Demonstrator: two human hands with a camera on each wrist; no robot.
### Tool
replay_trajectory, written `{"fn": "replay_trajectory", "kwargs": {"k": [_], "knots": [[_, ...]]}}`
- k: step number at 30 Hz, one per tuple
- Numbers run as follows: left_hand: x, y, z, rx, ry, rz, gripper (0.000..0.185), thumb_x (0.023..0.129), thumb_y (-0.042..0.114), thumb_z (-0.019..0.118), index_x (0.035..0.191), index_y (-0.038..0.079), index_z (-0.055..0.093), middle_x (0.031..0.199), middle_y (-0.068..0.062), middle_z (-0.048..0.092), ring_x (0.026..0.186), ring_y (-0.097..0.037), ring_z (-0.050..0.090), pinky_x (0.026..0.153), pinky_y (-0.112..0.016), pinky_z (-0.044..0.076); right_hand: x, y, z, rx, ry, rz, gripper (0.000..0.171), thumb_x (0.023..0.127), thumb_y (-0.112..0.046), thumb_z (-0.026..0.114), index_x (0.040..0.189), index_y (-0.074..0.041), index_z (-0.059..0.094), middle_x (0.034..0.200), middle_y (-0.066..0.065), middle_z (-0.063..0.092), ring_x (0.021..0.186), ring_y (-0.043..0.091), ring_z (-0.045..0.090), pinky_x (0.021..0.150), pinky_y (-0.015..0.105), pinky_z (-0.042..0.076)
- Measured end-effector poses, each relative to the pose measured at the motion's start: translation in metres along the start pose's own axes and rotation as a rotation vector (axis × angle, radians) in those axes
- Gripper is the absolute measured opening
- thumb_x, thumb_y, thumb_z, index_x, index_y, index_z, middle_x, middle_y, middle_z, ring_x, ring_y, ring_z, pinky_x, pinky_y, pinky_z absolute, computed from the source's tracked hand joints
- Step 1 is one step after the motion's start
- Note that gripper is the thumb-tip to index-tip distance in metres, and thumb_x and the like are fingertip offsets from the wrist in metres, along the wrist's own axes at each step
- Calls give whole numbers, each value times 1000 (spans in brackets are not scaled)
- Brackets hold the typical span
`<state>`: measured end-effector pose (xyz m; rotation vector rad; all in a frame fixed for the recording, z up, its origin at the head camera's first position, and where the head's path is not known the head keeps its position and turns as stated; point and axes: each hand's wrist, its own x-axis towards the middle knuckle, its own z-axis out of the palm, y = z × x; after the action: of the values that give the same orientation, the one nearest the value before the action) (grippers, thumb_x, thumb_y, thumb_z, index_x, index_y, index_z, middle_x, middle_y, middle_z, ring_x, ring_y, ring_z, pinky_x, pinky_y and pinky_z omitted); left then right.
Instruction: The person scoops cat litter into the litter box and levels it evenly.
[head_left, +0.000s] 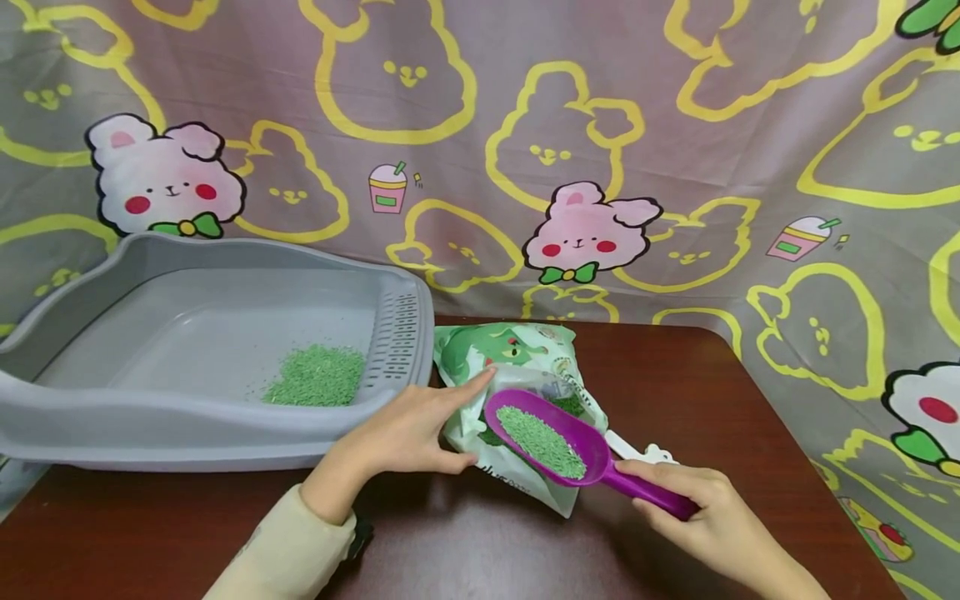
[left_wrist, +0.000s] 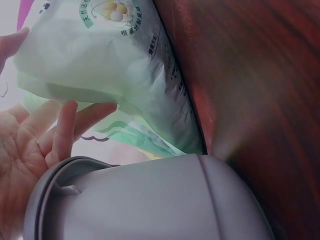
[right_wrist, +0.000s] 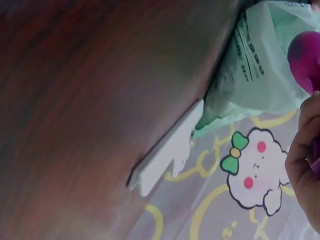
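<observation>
A green and white bag [head_left: 510, 350] of pellets lies on the dark wooden table [head_left: 487, 550], just right of a grey tray [head_left: 187, 433]. My left hand [head_left: 450, 421] holds the bag's near edge between thumb and outstretched fingers [left_wrist: 90, 112]. My right hand [head_left: 675, 492] grips the handle of a purple scoop [head_left: 592, 475]. The scoop's bowl is full of green pellets [head_left: 540, 440] and hovers over the bag's mouth. A small heap of the same green pellets [head_left: 318, 377] lies in the tray near its perforated right wall. The right wrist view shows the bag [right_wrist: 255, 75] and part of the scoop [right_wrist: 305, 55].
A white clip [head_left: 637, 450] lies on the table just behind the scoop handle, right of the bag; the clip [right_wrist: 167, 150] also appears in the right wrist view. A cartoon-printed cloth [head_left: 675, 167] hangs behind and drapes past the table's right edge. The tray's rounded corner [left_wrist: 150, 200] sits against the bag.
</observation>
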<state>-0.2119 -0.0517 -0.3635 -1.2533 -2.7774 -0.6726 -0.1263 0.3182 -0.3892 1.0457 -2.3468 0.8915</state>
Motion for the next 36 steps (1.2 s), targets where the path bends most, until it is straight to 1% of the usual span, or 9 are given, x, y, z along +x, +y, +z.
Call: {"fn": "replay_trajectory", "kwargs": {"k": [5, 10, 14, 18, 24, 27, 30, 32, 36], "knots": [[0, 0, 0, -3, -3, -9, 105, 78, 48, 77, 160, 23, 18, 67, 7, 52, 49, 1, 32, 47, -20, 37, -2, 0, -7, 6, 0, 9, 60, 60, 9, 84, 115, -12, 74, 96, -6, 75, 74, -2, 55, 62, 7, 45], [0, 0, 0, -5, -1, -11, 105, 78, 48, 77, 160, 23, 18, 68, 7, 54, 49, 1, 33, 48, -20, 38, -3, 1, -11, 22, 14, -24, 62, 56, 11, 84, 114, -8, 74, 98, -5, 75, 79, -3, 58, 62, 10, 46], [0, -1, 0, -3, 1, -8, 104, 78, 48, 77, 160, 23, 18, 67, 9, 52, 50, 1, 33, 49, -20, 38, -3, 1, -15, 41, 23, -37, 61, 56, 11, 85, 113, -6, 74, 99, -4, 75, 81, -3, 59, 63, 11, 46], [0, -1, 0, -7, 1, -6, 105, 78, 47, 77, 160, 23, 18, 67, 10, 50, 50, 1, 33, 49, -20, 38, -4, -1, -21, 56, 32, -19, 58, 58, 10, 86, 113, -4, 73, 97, -4, 75, 78, -3, 58, 59, 11, 46], [0, -1, 1, 9, -4, -24, 105, 77, 49, 77, 160, 24, 18, 69, 9, 54, 51, 1, 36, 52, -20, 40, -3, -1, -29, 57, 49, -10, 48, 68, 0, 87, 113, -1, 73, 100, -3, 75, 78, -4, 59, 56, 11, 46], [0, 0, 2, 12, 3, -19, 105, 77, 48, 77, 160, 23, 19, 69, 9, 54, 51, 1, 36, 52, -20, 40, -1, -1, -32, 69, 53, -25, 44, 72, -2, 86, 113, 2, 72, 104, -1, 75, 80, -3, 61, 58, 11, 47], [0, 0, 2, 7, 11, -13, 105, 76, 48, 78, 160, 23, 20, 69, 10, 54, 51, 1, 37, 53, -20, 40, 1, 1, -35, 77, 62, -40, 38, 78, -10, 84, 111, 3, 72, 106, -1, 75, 79, -3, 60, 56, 10, 47], [0, 0, 2, 7, 11, -14, 105, 76, 48, 78, 160, 23, 19, 70, 11, 54, 50, 1, 38, 53, -20, 41, 3, 1, -37, 79, 68, -39, 37, 77, -9, 84, 110, 3, 72, 105, -1, 75, 75, -5, 58, 54, 9, 44], [-1, 0, 1, 7, 11, -12, 106, 76, 48, 78, 160, 23, 19, 72, 12, 54, 50, 0, 37, 52, -20, 41, 8, 2, -41, 98, 70, -21, 41, 71, -1, 86, 110, 4, 72, 103, -2, 75, 67, -6, 54, 48, 9, 39]]}}
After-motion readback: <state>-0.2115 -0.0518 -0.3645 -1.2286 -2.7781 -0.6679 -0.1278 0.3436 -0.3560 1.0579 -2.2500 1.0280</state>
